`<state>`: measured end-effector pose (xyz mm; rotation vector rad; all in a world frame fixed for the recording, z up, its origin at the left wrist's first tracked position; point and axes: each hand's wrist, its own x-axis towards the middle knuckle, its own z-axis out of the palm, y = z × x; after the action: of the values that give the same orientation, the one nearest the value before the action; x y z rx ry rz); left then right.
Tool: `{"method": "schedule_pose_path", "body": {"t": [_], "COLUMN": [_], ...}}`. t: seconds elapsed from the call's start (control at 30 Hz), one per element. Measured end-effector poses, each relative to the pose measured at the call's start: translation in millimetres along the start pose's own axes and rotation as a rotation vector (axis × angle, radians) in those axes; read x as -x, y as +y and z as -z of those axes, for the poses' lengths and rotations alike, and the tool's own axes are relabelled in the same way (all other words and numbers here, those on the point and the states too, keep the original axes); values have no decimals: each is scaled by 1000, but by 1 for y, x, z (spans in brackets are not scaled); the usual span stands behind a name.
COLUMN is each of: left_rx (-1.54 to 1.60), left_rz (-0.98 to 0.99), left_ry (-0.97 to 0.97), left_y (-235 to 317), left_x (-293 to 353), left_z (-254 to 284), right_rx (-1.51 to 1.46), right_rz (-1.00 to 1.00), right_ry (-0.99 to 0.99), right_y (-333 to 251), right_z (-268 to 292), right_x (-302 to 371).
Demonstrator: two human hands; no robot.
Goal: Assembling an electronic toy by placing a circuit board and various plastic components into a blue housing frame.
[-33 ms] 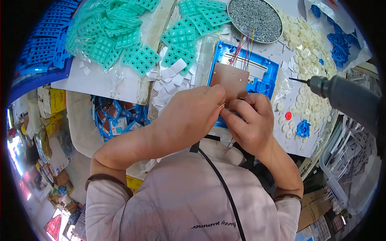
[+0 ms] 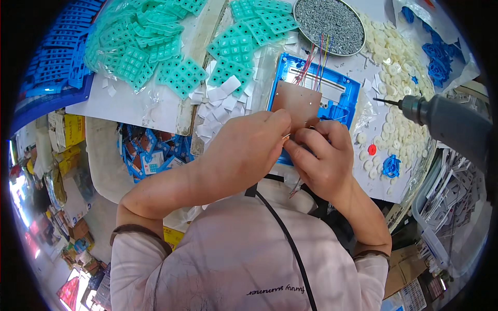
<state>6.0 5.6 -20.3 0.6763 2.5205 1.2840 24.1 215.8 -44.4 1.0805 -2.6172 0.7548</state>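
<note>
My left hand (image 2: 259, 142) and my right hand (image 2: 327, 158) meet at the near edge of a brown circuit board (image 2: 298, 103). Fingers of both are pinched around a thin wire (image 2: 286, 137), its pale end showing between them; the rest is mostly covered. More thin wires (image 2: 294, 189) dangle beneath my right hand. The board lies over an open blue plastic housing (image 2: 345, 85), tilted on the table. Red, yellow and dark wires (image 2: 311, 65) rise from the housing beyond the board.
A grey power screwdriver (image 2: 441, 114) hangs at right, its bit pointing left. Beyond the housing stands a round tray of screws (image 2: 332, 26). White plastic discs (image 2: 389, 124) spread at right. Green keypads (image 2: 181, 78) and white paper squares (image 2: 220, 106) lie at left, above a bin (image 2: 101, 155).
The hanging screwdriver has shifted very slightly. Both hands, the board and the housing stay in place.
</note>
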Motion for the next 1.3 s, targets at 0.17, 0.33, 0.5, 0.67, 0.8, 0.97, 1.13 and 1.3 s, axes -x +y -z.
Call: {"method": "schedule_pose_path", "body": {"t": [0.17, 0.33, 0.5, 0.67, 0.8, 0.97, 1.13, 1.3], "left_rx": [-25, -9, 22, 364, 339, -78, 131, 235], "left_rz": [13, 15, 13, 237, 400, 15, 20, 69], "left_ry": [-4, 0, -7, -58, 204, 189, 68, 184], "left_y": [0, -2, -4, -8, -24, -27, -29, -26], "left_x": [0, -1, -2, 0, 18, 49, 55, 42], "left_z": [-2, -1, 2, 21, 41, 14, 4, 26], "right_rx": [70, 88, 159, 237, 179, 22, 152, 98], "right_rz": [-16, -86, -122, -69, -57, -119, -95, -59], "right_ry": [-106, -199, -317, -490, -461, -383, -433, -433], "right_y": [-10, -23, -31, -37, -32, -30, -35, -31], "right_z": [12, 18, 20, 29, 30, 31, 27, 31], "right_x": [-2, -2, -3, -11, -7, -4, -7, -3]}}
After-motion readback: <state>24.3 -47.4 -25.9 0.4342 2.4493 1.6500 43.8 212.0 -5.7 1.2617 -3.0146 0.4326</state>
